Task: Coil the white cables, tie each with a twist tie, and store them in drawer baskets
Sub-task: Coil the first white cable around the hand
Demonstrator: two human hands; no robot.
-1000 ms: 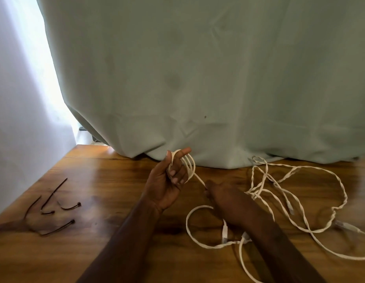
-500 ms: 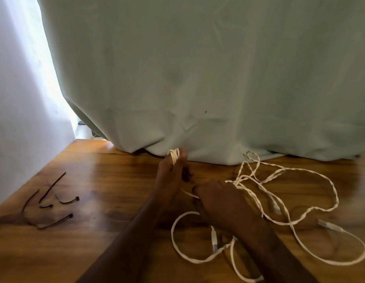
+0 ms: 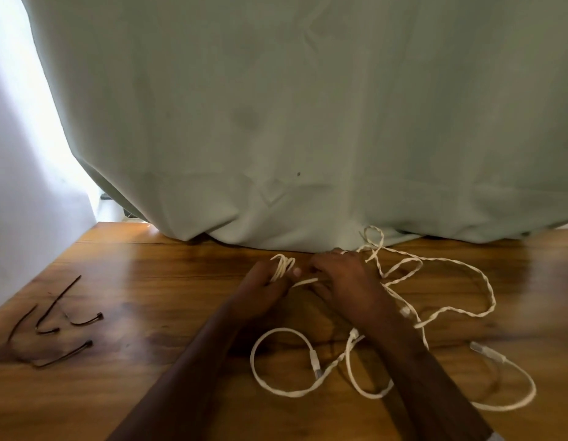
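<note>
Both hands on unlabelled white cable

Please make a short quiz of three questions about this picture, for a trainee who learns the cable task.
1. True or false: the left hand holds several loops of the cable.
2. Where do the ties lie? A) on the table, left of the hands; B) around the coil; C) in the right hand.
3. Fill in: most of the cable is still loose on the ____.

Key: 1 true; 2 A; 3 table.
</note>
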